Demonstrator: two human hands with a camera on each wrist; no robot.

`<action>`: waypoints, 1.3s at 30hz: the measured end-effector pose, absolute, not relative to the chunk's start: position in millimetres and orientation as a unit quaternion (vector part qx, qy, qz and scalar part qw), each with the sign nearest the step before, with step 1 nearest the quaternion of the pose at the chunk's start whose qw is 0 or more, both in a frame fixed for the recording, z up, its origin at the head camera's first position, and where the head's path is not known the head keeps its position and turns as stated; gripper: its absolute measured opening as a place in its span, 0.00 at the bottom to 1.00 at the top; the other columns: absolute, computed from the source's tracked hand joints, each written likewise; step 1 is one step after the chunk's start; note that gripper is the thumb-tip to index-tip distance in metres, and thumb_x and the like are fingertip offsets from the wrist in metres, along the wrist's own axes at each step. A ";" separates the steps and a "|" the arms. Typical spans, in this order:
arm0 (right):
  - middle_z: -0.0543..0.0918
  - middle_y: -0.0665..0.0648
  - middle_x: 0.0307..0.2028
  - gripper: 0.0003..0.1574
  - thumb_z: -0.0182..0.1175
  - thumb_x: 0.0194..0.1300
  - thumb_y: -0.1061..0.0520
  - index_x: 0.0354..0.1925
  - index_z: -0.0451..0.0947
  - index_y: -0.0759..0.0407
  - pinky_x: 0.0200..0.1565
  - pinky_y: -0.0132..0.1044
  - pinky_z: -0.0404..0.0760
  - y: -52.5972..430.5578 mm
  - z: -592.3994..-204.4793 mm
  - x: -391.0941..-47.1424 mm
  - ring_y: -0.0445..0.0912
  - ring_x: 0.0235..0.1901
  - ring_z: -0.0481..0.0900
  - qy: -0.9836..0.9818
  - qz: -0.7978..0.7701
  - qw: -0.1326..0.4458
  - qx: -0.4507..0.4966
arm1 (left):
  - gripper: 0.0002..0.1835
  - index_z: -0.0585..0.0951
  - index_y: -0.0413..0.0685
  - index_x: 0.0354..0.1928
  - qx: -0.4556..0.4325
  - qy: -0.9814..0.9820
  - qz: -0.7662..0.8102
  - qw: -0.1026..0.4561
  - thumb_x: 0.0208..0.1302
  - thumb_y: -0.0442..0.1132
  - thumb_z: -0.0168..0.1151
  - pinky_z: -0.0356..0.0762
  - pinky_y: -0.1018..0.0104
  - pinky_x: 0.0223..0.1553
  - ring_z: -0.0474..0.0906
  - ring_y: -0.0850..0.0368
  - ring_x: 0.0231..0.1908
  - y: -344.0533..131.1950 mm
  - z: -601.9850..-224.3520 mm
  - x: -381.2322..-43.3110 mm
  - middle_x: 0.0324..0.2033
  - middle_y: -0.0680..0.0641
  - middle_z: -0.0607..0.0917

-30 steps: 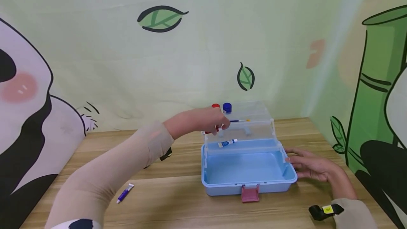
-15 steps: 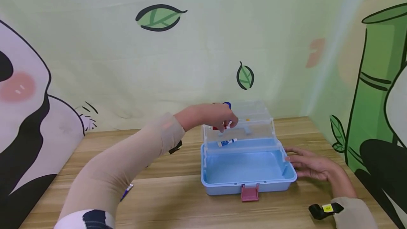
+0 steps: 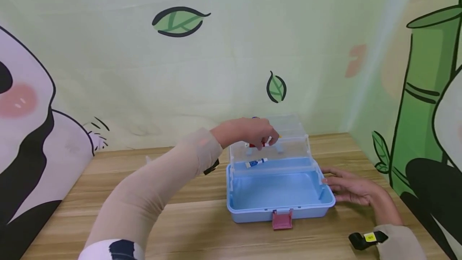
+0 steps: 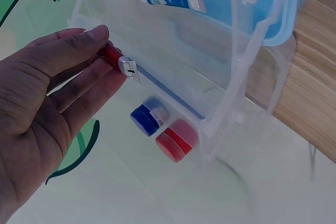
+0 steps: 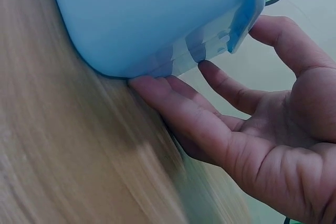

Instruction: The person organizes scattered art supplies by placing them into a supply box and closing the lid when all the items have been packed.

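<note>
Head view: the left hand (image 3: 254,131) is hovering over the clear section (image 3: 293,153) of the blue box (image 3: 249,216), the right hand (image 3: 351,187) touching its side. Left wrist cam: thumb and fingers are pinching a red tube (image 4: 111,56), while on the right wrist cam loosely spread fingers are just resting against the box.

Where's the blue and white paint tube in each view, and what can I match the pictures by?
Head: the blue-and-white paint tube is in the lower half, right of centre, below the left hand.
Left wrist: near the top edge, about midway across.
Right wrist: not in it.
Shared landmark: the light-blue box.
</note>
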State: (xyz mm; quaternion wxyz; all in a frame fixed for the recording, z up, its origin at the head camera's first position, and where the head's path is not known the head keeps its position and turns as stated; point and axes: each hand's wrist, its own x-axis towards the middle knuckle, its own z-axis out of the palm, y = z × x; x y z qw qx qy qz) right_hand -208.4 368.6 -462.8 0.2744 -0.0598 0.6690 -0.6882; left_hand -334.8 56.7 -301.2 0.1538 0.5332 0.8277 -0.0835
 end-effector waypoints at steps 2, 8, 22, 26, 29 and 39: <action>0.71 0.68 0.65 0.50 0.51 0.79 0.56 0.78 0.30 0.71 0.57 0.56 0.80 368.9 -463.2 -208.2 0.53 0.58 0.79 0.668 -0.689 0.276 -0.060 | 0.11 0.80 0.49 0.47 0.540 0.823 -0.083 0.154 0.64 0.34 0.71 0.81 0.71 0.40 0.82 0.57 0.37 61.0 -301.6 -335.3 0.42 0.49 0.85; 0.71 0.68 0.65 0.50 0.52 0.79 0.56 0.78 0.31 0.70 0.56 0.55 0.81 369.5 -464.0 -208.6 0.53 0.58 0.79 0.671 -0.686 0.276 -0.055 | 0.12 0.80 0.47 0.48 0.556 0.802 -0.100 0.192 0.64 0.32 0.70 0.80 0.71 0.42 0.80 0.57 0.41 74.6 -304.3 -335.5 0.42 0.50 0.84; 0.67 0.72 0.68 0.49 0.51 0.79 0.56 0.78 0.30 0.70 0.57 0.56 0.80 368.8 -463.7 -208.4 0.54 0.59 0.79 0.670 -0.687 0.275 -0.056 | 0.16 0.81 0.53 0.48 0.563 0.796 -0.105 0.197 0.60 0.38 0.75 0.79 0.76 0.41 0.81 0.60 0.40 101.6 -332.2 -325.1 0.42 0.53 0.84; 0.68 0.71 0.67 0.48 0.50 0.80 0.56 0.78 0.31 0.69 0.57 0.57 0.79 369.7 -464.6 -207.3 0.55 0.59 0.79 0.668 -0.690 0.275 -0.055 | 0.16 0.81 0.55 0.47 0.569 0.790 -0.124 0.190 0.59 0.40 0.76 0.79 0.76 0.43 0.80 0.61 0.40 104.3 -338.9 -323.4 0.42 0.55 0.83; 0.68 0.71 0.67 0.48 0.51 0.79 0.56 0.78 0.31 0.69 0.57 0.57 0.79 369.9 -464.8 -206.5 0.55 0.59 0.78 0.667 -0.691 0.275 -0.054 | 0.16 0.81 0.55 0.47 0.574 0.786 -0.126 0.192 0.59 0.40 0.75 0.79 0.76 0.44 0.81 0.61 0.39 105.1 -340.7 -323.5 0.42 0.54 0.84; 0.71 0.68 0.65 0.48 0.50 0.79 0.56 0.78 0.32 0.69 0.58 0.56 0.79 371.4 -465.3 -205.7 0.54 0.59 0.78 0.659 -0.697 0.277 -0.058 | 0.24 0.77 0.52 0.61 0.559 0.810 -0.074 0.159 0.64 0.39 0.72 0.79 0.76 0.44 0.80 0.59 0.43 90.3 -316.5 -316.9 0.48 0.47 0.85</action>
